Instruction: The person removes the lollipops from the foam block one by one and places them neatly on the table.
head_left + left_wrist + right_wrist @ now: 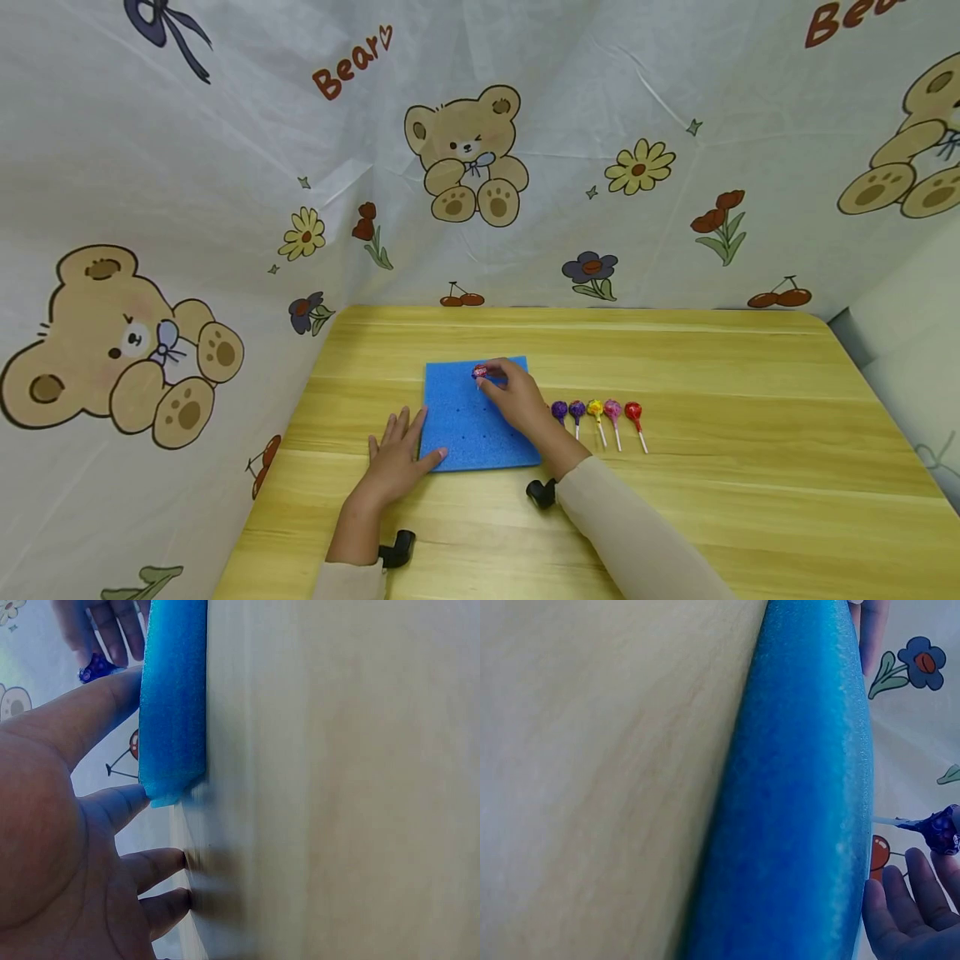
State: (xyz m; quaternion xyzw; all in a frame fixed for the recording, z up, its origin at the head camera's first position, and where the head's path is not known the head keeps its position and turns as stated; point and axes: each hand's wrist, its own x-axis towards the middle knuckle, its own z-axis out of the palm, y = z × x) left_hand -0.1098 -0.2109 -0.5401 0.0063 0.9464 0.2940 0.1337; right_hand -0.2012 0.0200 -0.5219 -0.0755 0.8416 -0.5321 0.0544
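A blue foam block [480, 425] with small dark holes in its top lies flat on the table. Above its far part, my right hand [517, 404] pinches the wrapped head of a lollipop [479, 372]. In the right wrist view the white stick of this lollipop [939, 829] points at the foam's top face; whether its tip has entered cannot be told. My left hand [397, 458] rests at the block's near left corner, fingers spread, thumb on the foam. In the left wrist view two fingertips [176, 859] touch the table beside the block.
Right of the block several lollipops lie in a row, among them a yellow lollipop [595, 407], a pink lollipop [612, 409] and a red lollipop [633, 412]. My right forearm partly hides the row's left end. A bear-printed cloth [555, 108] hangs behind the wooden table [712, 358].
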